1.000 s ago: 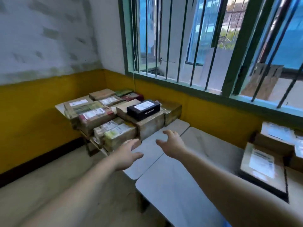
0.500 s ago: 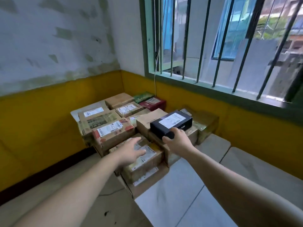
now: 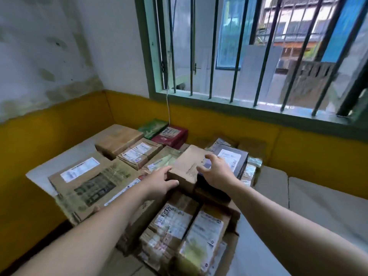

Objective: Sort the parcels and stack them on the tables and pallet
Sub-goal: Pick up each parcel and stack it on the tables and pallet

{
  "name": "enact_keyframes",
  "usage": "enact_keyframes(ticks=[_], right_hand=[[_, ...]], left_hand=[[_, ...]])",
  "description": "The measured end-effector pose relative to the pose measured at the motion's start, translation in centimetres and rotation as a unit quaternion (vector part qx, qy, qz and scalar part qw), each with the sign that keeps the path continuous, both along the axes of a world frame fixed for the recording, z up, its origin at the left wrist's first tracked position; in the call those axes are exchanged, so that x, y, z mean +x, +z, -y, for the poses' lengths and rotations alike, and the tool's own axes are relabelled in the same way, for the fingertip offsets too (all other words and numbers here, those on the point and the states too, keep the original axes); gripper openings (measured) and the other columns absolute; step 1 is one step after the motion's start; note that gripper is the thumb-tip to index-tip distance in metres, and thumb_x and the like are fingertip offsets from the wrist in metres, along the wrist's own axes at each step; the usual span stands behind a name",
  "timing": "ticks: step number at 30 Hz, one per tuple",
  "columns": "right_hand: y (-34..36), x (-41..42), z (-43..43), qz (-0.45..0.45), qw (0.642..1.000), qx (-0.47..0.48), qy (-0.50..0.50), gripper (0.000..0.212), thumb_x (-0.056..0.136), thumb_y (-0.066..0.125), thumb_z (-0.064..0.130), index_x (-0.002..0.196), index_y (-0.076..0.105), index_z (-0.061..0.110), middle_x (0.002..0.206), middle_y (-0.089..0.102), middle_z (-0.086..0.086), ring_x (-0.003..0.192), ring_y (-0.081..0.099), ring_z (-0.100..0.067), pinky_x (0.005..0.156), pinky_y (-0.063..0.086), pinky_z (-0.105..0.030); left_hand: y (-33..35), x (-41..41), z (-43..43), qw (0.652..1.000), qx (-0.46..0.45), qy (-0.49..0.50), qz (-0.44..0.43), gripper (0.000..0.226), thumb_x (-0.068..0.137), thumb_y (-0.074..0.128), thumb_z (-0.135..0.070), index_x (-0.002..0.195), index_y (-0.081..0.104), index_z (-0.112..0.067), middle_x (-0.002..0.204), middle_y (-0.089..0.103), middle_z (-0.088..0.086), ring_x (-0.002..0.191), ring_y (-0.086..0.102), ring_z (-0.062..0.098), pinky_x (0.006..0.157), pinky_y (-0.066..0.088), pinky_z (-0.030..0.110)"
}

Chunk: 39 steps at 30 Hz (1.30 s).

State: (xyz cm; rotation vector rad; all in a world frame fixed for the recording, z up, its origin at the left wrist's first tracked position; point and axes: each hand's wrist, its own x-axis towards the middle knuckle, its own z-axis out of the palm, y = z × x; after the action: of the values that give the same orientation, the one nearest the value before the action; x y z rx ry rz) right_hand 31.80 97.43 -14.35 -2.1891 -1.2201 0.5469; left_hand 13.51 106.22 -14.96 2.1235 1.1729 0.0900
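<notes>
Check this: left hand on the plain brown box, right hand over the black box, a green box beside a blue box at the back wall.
Wrong in one thing: beside the green box stands a dark red box, not a blue one; the head view shows it. The rest stands: left hand on the plain brown box, right hand over the black box.

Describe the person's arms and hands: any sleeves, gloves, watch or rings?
Both forearms are bare right to the frame's edge, with no sleeve in view. The left hand and right hand are ungloved. No watch, bracelet or ring shows on either wrist or on the visible fingers.
</notes>
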Motion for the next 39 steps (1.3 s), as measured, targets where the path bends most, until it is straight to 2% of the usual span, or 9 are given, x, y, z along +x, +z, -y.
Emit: enact_keyframes(ticks=[8, 16, 22, 25, 27, 30, 32, 35, 39], right_hand=[[-0.6, -2.6, -5.3, -0.006, 0.999, -0.003, -0.053, 0.062, 0.094, 0.06, 0.042, 0.148, 0.039, 0.02, 0.152, 0.037, -0.005, 0.135, 0.039, -0.021, 0.105, 0.035, -0.031], [-2.4, -0.7, -11.0, -0.047, 0.994, -0.022, -0.094, 0.066, 0.094, 0.058, 0.041, 0.15, 0.033, 0.018, 0.155, 0.031, -0.009, 0.142, 0.031, -0.024, 0.113, 0.03, -0.036], [-3.7, -1.1, -13.4, -0.086, 0.982, -0.047, -0.158, 0.07, 0.093, 0.059, 0.045, 0.152, 0.028, 0.024, 0.155, 0.028, -0.009, 0.141, 0.032, -0.028, 0.112, 0.033, -0.042], [-4.2, -1.1, -14.3, -0.083, 0.973, -0.059, -0.205, 0.072, 0.092, 0.058, 0.047, 0.153, 0.026, 0.024, 0.155, 0.026, -0.01, 0.142, 0.028, -0.029, 0.114, 0.032, -0.045], [-4.5, -1.5, -14.6, -0.08, 0.966, -0.069, -0.237, 0.074, 0.092, 0.057, 0.047, 0.153, 0.023, 0.023, 0.159, 0.017, -0.009, 0.146, 0.019, -0.029, 0.117, 0.027, -0.046], [-5.4, -2.3, -15.2, -0.063, 0.951, -0.093, -0.288, 0.076, 0.093, 0.057, 0.046, 0.154, 0.018, 0.023, 0.163, -0.001, -0.009, 0.15, 0.003, -0.032, 0.119, 0.017, -0.047], [-5.6, -2.6, -15.6, -0.082, 0.935, -0.103, -0.331, 0.081, 0.091, 0.059, 0.046, 0.155, 0.014, 0.025, 0.164, -0.006, -0.01, 0.15, 0.003, -0.034, 0.12, 0.016, -0.05], [-5.4, -3.0, -16.1, -0.12, 0.922, -0.094, -0.356, 0.081, 0.091, 0.06, 0.045, 0.156, 0.016, 0.024, 0.161, 0.011, -0.013, 0.145, 0.023, -0.036, 0.114, 0.027, -0.044], [-3.7, -3.7, -16.1, -0.113, 0.931, -0.036, -0.345, 0.077, 0.083, 0.063, 0.049, 0.149, 0.03, 0.026, 0.143, 0.041, -0.011, 0.127, 0.047, -0.031, 0.104, 0.044, -0.048]], left_hand=[[-0.8, 0.8, -7.5, 0.995, 0.029, -0.096, -0.008, 0.066, 0.093, 0.056, -0.036, 0.149, 0.028, -0.016, 0.155, 0.026, 0.003, 0.141, 0.026, 0.018, 0.111, 0.022, 0.025], [-2.7, 4.4, -12.3, 0.991, 0.009, -0.129, -0.033, 0.068, 0.091, 0.059, -0.037, 0.149, 0.028, -0.019, 0.155, 0.028, 0.004, 0.14, 0.029, 0.019, 0.11, 0.024, 0.026], [-5.2, 6.3, -14.0, 0.982, -0.061, -0.181, -0.014, 0.077, 0.088, 0.064, -0.035, 0.15, 0.022, -0.022, 0.154, 0.028, 0.001, 0.14, 0.029, 0.017, 0.112, 0.026, 0.031], [-6.6, 6.7, -15.6, 0.975, -0.089, -0.204, 0.002, 0.081, 0.084, 0.069, -0.032, 0.15, 0.022, -0.027, 0.148, 0.035, -0.002, 0.135, 0.037, 0.015, 0.11, 0.029, 0.029], [-7.5, 6.7, -16.8, 0.97, -0.114, -0.214, 0.018, 0.082, 0.082, 0.071, -0.03, 0.149, 0.024, -0.03, 0.145, 0.04, -0.002, 0.127, 0.042, 0.012, 0.107, 0.033, 0.026], [-8.0, 6.3, -17.6, 0.963, -0.165, -0.211, 0.043, 0.076, 0.087, 0.067, -0.017, 0.148, 0.024, -0.026, 0.128, 0.041, -0.006, 0.115, 0.044, 0.008, 0.097, 0.035, 0.019], [-8.3, 6.0, -18.2, 0.958, -0.189, -0.206, 0.067, 0.076, 0.086, 0.067, -0.013, 0.148, 0.025, -0.026, 0.134, 0.041, -0.005, 0.116, 0.046, 0.01, 0.102, 0.037, 0.023], [-9.1, 5.8, -18.9, 0.948, -0.219, -0.207, 0.106, 0.083, 0.079, 0.07, -0.016, 0.148, 0.025, -0.027, 0.142, 0.043, 0.004, 0.119, 0.052, 0.018, 0.105, 0.042, 0.039], [-8.1, 5.4, -18.9, 0.936, -0.255, -0.182, 0.16, 0.087, 0.072, 0.071, -0.017, 0.146, 0.026, -0.032, 0.137, 0.043, 0.001, 0.117, 0.053, 0.021, 0.1, 0.046, 0.045]])
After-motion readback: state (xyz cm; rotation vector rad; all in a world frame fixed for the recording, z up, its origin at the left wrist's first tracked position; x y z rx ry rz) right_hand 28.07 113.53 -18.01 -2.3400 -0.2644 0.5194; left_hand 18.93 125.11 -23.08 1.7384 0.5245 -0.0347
